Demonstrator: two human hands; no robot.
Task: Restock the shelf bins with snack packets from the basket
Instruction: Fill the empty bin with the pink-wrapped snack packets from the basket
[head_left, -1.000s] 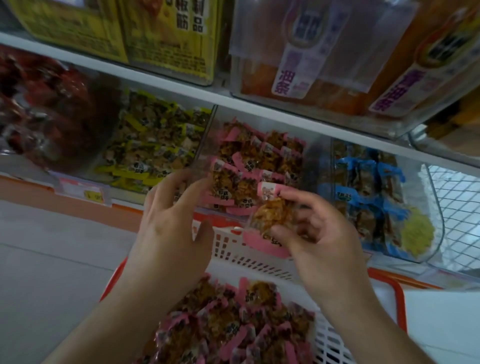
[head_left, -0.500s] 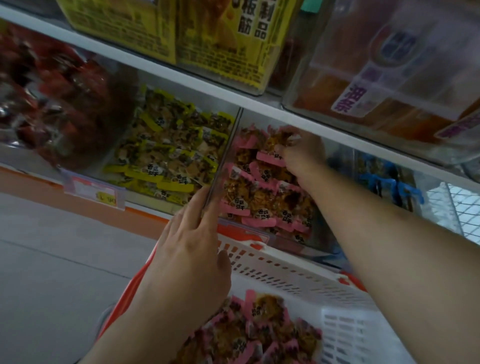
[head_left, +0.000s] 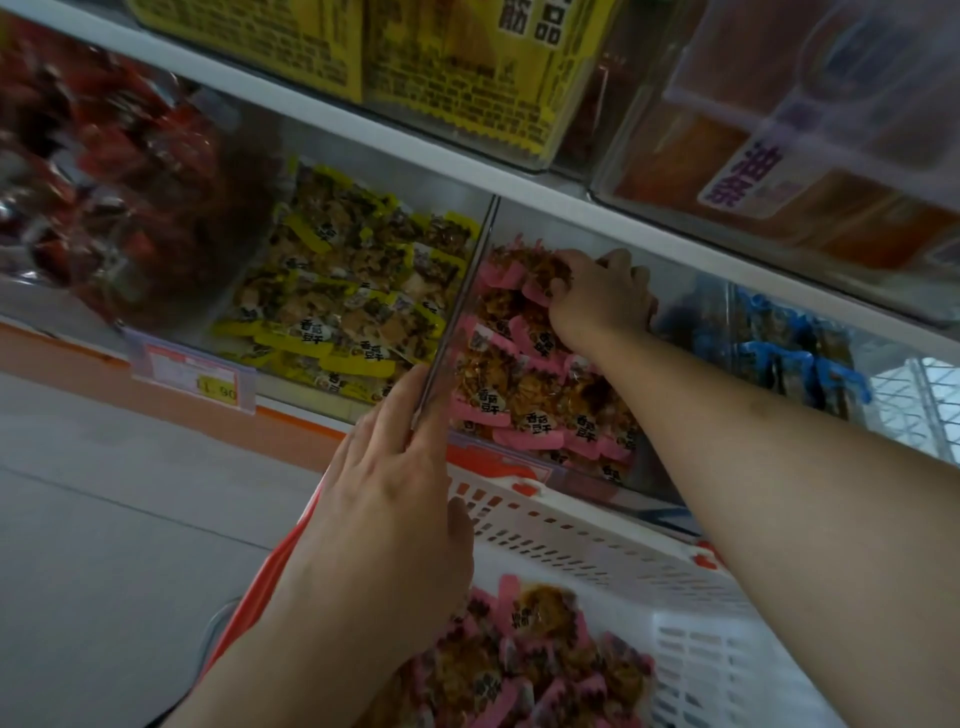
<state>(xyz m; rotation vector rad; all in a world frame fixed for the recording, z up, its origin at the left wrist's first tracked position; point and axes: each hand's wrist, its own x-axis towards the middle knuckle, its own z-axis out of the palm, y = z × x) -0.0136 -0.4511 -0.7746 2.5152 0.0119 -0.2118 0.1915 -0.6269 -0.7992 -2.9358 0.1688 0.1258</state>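
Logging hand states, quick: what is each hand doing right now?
Left hand: open, straight fingers touching the clear bin divider.
Right hand: fingers curled on a pink snack packet in the bin.

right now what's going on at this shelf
A person is restocking the pink-packet bin from a white basket below it. The right hand reaches deep into the bin, fingers curled on pink packets near the back. The left hand rests with straight fingers against the clear divider between this bin and the yellow packets. More pink packets lie in the basket.
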